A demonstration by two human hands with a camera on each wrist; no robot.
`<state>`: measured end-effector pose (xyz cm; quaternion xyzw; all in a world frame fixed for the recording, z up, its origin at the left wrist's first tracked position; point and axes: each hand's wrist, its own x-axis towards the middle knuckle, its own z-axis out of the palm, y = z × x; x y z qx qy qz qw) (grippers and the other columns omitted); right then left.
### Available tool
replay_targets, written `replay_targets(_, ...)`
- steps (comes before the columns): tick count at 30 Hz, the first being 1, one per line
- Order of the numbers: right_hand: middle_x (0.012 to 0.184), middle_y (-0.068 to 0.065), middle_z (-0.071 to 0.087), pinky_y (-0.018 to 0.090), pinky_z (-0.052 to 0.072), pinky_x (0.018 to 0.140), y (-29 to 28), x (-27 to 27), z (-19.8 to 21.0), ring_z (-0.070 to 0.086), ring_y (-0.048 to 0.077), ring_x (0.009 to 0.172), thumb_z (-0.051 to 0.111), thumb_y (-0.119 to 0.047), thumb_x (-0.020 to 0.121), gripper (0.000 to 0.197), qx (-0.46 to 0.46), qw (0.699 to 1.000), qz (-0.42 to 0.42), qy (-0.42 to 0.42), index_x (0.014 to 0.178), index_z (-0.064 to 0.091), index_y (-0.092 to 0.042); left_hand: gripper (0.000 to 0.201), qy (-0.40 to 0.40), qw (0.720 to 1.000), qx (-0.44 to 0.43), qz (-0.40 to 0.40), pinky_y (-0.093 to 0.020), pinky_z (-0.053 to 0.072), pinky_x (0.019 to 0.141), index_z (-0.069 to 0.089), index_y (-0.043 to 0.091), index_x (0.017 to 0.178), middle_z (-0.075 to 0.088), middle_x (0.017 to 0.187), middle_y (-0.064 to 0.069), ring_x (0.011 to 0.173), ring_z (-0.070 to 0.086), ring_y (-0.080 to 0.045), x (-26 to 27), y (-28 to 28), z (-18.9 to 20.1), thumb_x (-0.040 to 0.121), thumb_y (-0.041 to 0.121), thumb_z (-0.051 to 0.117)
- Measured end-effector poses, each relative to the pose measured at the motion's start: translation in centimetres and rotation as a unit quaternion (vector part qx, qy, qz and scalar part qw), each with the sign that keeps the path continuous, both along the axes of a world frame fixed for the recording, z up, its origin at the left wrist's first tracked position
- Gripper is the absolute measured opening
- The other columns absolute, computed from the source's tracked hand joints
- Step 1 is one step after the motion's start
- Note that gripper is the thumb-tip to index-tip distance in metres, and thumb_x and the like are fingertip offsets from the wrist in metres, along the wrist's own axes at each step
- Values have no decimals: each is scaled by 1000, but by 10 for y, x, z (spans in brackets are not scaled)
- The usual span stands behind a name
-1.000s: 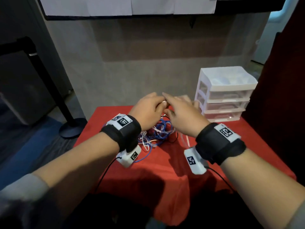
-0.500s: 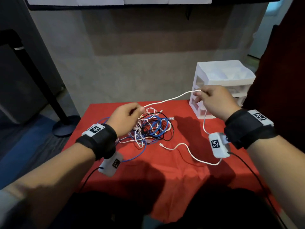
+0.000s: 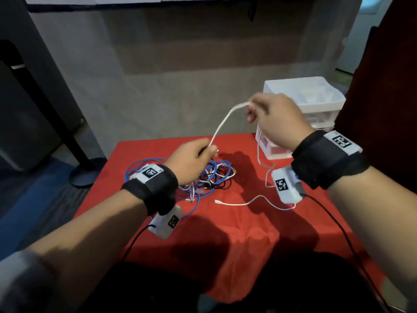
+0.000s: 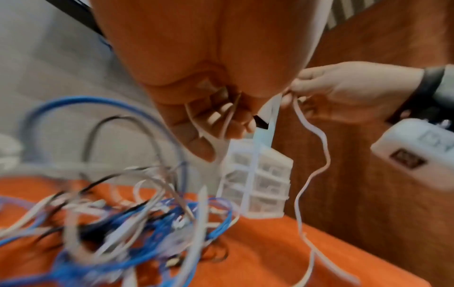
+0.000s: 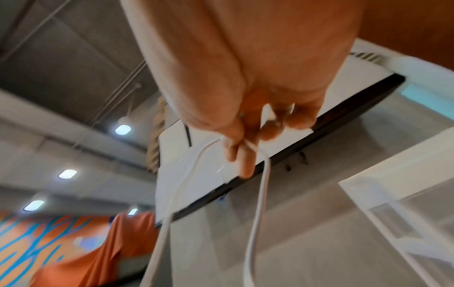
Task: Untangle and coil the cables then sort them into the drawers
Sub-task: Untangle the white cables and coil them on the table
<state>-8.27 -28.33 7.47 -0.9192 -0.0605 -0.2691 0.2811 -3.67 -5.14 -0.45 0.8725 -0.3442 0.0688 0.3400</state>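
The person is working a white cable [image 3: 222, 123] free of the tangled cable pile [image 3: 209, 175], which is lying on the red tablecloth [image 3: 225, 233] to the left of the white drawer unit [image 3: 302, 96]. The right hand [image 3: 277, 120] is pinching the cable between thumb and fingertips, raised in front of the drawer unit; the right wrist view is showing the cable folding over those fingers [image 5: 242, 155], with two strands hanging down from them. The left hand [image 3: 191, 159] is pinching the same cable lower down, just above the pile, its fingers [image 4: 213, 118] curling around the white strand. Holding it at two spots seems to be keeping one stretch clear of the knot, so the rest can be followed out.

From the right hand the cable is dropping beside the drawer unit, snaking across the cloth and ending in a free connector [image 3: 215, 201] lying in front of the pile. The blue, black and other white cables are sitting knotted together, left of the drawer unit. Nothing is coiled yet, and whether any drawer is holding a cable cannot be told.
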Motion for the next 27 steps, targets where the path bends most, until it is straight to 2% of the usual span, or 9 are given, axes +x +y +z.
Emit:
replay_targets(4, 84, -3, 71, 17, 45, 73, -27, -6, 2, 62, 14, 79, 50, -15, 101, 23, 36, 998, -51, -2, 99, 73, -17, 28, 74, 996, -44, 23, -33, 45, 56, 64, 24, 84, 56, 55, 12, 50, 50, -9, 5, 19, -23, 104, 36, 47)
replay_targets(6, 88, -3, 68, 24, 49, 78, -21, -13, -7, 64, 17, 83, 53, -19, 102, 19, 3, 998, -22, 61, 112, 69, -20, 27, 78, 992, -91, 47, -30, 44, 54, 64, 25, 86, 55, 56, 8, 48, 51, -10, 5, 14, -14, 104, 35, 47)
replay_targets(10, 93, -4, 65, 25, 49, 78, 7, -28, -21, 64, 10, 83, 62, -55, 94, 59, 5, 990, 76, 120, 146, 39, -40, 26, 10, 998, -63, 17, -23, 43, 64, 66, 28, 89, 58, 65, 10, 60, 52, -2, -5, -12, 16, 105, 36, 47)
replay_targets(14, 95, 10, 68, 31, 49, 59, 21, -29, -26, 65, 19, 65, 55, -45, 102, 28, 154, 966, 133, 157, 118, 65, -24, 26, 36, 999, -8, 0, -29, 36, 57, 64, 27, 86, 50, 59, 9, 53, 42, -7, -8, -28, 17, 104, 31, 46)
replay_targets(16, 86, 9, 70, 28, 42, 50, 18, -25, -35, 60, 19, 56, 48, -34, 108, 34, 235, 948, 132, 168, 105, 70, -9, 22, 35, 998, 46, -16, -27, 35, 60, 65, 24, 91, 53, 62, 10, 59, 48, -7, -15, -30, 10, 104, 31, 48)
replay_targets(18, 79, 10, 68, 25, 38, 46, 6, -21, -41, 56, 19, 50, 46, -30, 109, 33, 345, 915, 91, 189, 103, 67, -6, 17, 73, 994, 63, -50, -22, 42, 66, 64, 24, 110, 64, 79, 8, 71, 58, -12, -21, -28, -3, 101, 36, 54)
replay_targets(20, 76, 15, 66, 25, 40, 45, -15, -16, -46, 58, 20, 47, 44, -17, 107, 23, 413, 882, 27, 224, 103, 64, -7, 37, 128, 985, 81, -84, -22, 47, 76, 55, 29, 131, 67, 102, 8, 84, 62, -9, -20, -20, -19, 96, 39, 62)
replay_targets(22, 76, 17, 63, 28, 50, 47, -42, -10, -46, 61, 21, 51, 45, -2, 101, 20, 440, 866, -33, 237, 96, 64, -7, 53, 92, 973, 196, -76, -27, 46, 94, 50, 31, 140, 60, 119, 9, 106, 60, -11, -10, -4, -35, 91, 47, 65)
replay_targets(27, 80, 13, 69, 35, 58, 65, -112, -2, -16, 71, 26, 64, 57, -1, 79, 22, 274, 944, -165, 84, 77, 68, -20, 56, 50, 915, 400, -14, -32, 40, 107, 59, 33, 132, 55, 133, 1, 128, 51, -20, 14, 44, -54, 85, 63, 55)
